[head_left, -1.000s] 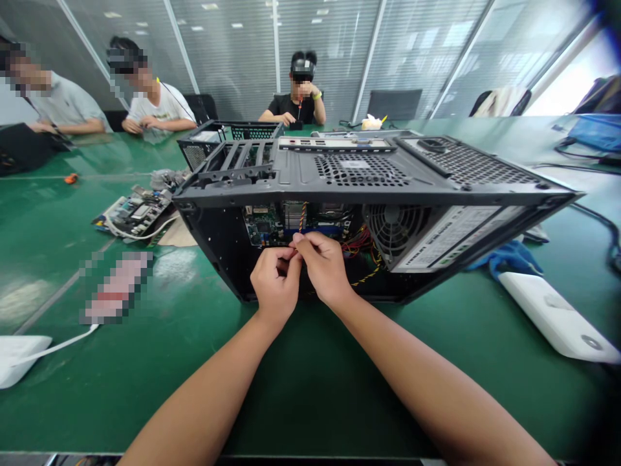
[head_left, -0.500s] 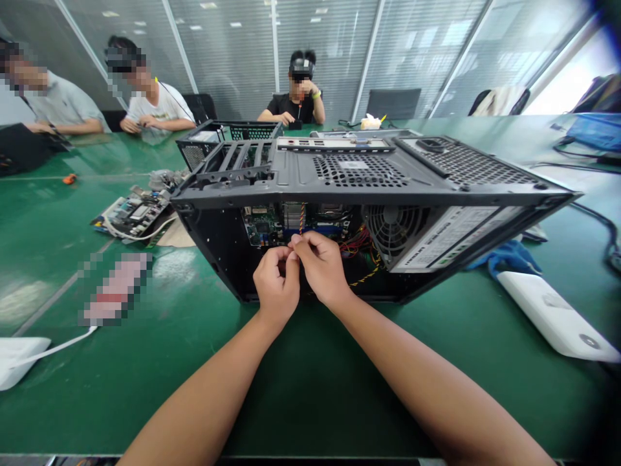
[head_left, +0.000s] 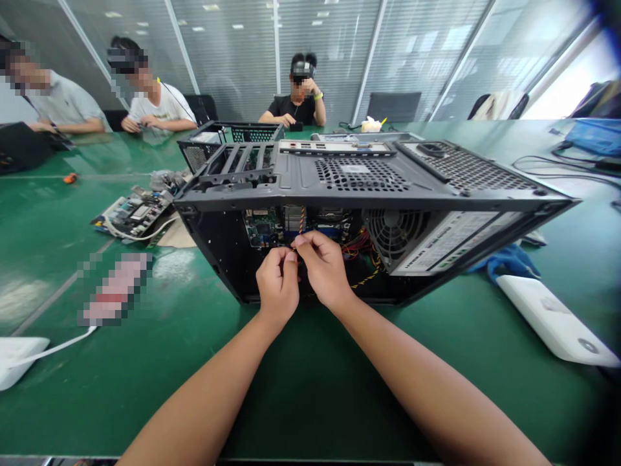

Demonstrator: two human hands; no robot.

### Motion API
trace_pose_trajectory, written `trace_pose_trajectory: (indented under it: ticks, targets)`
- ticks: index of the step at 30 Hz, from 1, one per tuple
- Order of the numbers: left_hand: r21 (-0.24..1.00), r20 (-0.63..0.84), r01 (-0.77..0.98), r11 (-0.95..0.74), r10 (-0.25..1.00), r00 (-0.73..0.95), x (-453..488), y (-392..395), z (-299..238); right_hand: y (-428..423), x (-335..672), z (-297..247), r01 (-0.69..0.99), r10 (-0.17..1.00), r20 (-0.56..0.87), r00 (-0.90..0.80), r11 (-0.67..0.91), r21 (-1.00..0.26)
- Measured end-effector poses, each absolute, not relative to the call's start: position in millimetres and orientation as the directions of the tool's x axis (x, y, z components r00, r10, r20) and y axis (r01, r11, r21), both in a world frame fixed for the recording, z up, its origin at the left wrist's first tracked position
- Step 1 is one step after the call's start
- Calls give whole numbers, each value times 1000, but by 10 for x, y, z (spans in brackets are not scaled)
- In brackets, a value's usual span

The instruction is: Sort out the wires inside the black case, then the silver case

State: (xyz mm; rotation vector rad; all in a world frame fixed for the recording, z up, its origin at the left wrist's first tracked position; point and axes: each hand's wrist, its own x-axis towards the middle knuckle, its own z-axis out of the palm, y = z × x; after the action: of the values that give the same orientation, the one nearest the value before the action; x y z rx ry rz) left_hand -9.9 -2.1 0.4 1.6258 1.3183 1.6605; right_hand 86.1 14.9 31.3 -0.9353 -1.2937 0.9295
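My hands meet at a twisted cable (head_left: 302,220) in the open side of the computer case (head_left: 298,182).
I have the right hand (head_left: 327,268) pinched on the cable, before the motherboard (head_left: 262,228); the left hand's (head_left: 278,283) fingertips bunch beside it, their grip unclear to me. The case stands on the table (head_left: 320,388).

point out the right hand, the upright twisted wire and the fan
Right hand (head_left: 326,270): head view, on the back of the hand.
Upright wire (head_left: 301,220): head view, on its twisted stretch above the fingers.
Fan (head_left: 392,226): head view, near the grille's middle.
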Motion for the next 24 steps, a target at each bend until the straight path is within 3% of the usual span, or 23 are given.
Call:
trace_pose_trajectory:
  ticks: [12, 24]
  targets:
    - [893, 443, 170, -416, 878, -181, -92, -31, 26, 117, 866, 348, 75, 919, 387, 78, 382, -921]
    - [911, 410, 114, -396, 900, -150, -90, -12, 11, 133, 859, 338, -29, 950, 311, 5, 311, -950]
